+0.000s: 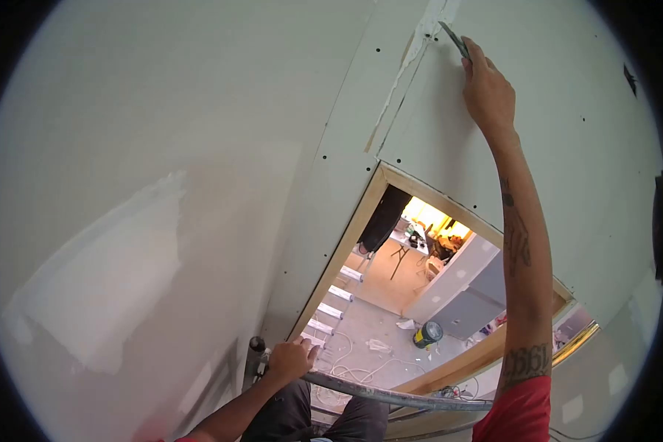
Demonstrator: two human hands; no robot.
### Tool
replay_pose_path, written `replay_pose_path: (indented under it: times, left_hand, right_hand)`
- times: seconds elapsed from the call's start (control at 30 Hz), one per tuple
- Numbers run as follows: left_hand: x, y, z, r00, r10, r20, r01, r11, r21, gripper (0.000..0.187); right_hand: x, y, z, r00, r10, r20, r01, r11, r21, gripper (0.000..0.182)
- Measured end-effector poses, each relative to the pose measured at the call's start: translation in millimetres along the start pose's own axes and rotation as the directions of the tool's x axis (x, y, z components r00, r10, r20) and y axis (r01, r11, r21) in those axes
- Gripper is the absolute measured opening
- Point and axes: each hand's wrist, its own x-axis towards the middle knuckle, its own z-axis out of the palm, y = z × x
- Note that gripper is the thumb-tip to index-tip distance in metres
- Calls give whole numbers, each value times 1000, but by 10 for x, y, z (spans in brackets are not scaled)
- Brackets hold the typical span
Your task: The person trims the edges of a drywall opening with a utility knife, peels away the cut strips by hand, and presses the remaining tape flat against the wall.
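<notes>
My right hand (488,88) reaches high up the wall and grips a putty knife (455,41), its blade at a seam between drywall sheets. Wet white joint compound (429,26) lies along the top of that seam; lower down, the open gap (401,110) shows dark with a ragged pale edge. Low on the left, my left hand (291,359) is closed over a metal rail (398,393) beside the wooden frame (344,267) of an opening. The fingers' undersides are hidden.
Through the opening, a ladder (334,309), a bucket (428,334), cords (353,368) and a folding table (411,241) show on the lower level. Another person's dark-clothed leg (385,219) is near the ladder. A dried compound patch (118,280) covers part of the left wall.
</notes>
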Motion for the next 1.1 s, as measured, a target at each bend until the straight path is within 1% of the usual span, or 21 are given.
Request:
replay_pose_path:
  times: [0.1,0.17,0.27,0.3,0.37,0.5,0.57,0.6,0.67,0.8,0.87,0.9,0.97,1.1]
  left_hand:
    - [60,-33,-40,1000,19,-17,-19,1000,-14,41]
    - [54,-7,-66,1000,8,-9,-8,1000,4,41]
    - [43,-17,-29,999,15,-43,-16,1000,-19,41]
    - [41,-14,-34,999,14,-43,-15,1000,-21,41]
    - [21,9,-53,999,22,-42,-23,999,-37,40]
    - [0,1,-63,998,35,-57,-38,998,-44,38]
    - [-9,12,-57,997,34,-73,-37,999,-33,37]
    - [-15,19,-53,997,36,-74,-38,999,-34,37]
    - [-23,22,-50,996,40,-76,-45,997,-63,37]
    - [-8,29,-30,996,59,-72,-62,997,-46,38]
    - [-1,46,-18,994,67,-83,-70,997,-37,37]
    - [-14,51,-23,995,63,-80,-66,997,-30,37]
    - [3,71,-32,995,61,-83,-62,998,-5,36]
    - [-24,60,11,997,35,-64,-33,999,34,36]
  right_hand:
    - [-57,-100,-45,997,44,-57,-44,999,-5,45]
    - [-101,-39,97,985,-99,-144,98,995,-20,38]
    - [-117,-87,136,983,-84,-162,85,996,0,36]
    - [-127,-122,133,983,-85,-161,86,996,0,36]
    - [-152,-191,129,992,-14,-126,20,999,45,36]
    - [-189,-229,140,994,8,-106,-3,999,39,36]
    - [-214,-259,73,997,60,-41,-59,998,15,38]
    - [-211,-256,89,997,59,-43,-59,998,13,38]
    - [-217,-235,174,996,38,-78,-37,999,8,40]
    - [-240,-276,337,991,13,-132,-17,999,-33,43]
    - [-258,-325,452,970,-33,-239,-6,987,-159,48]
    - [-273,-392,420,971,-27,-237,-10,988,-152,48]
    - [-258,-569,282,983,183,-36,-178,977,118,52]
    - [-248,-602,365,975,221,-9,-218,967,129,52]
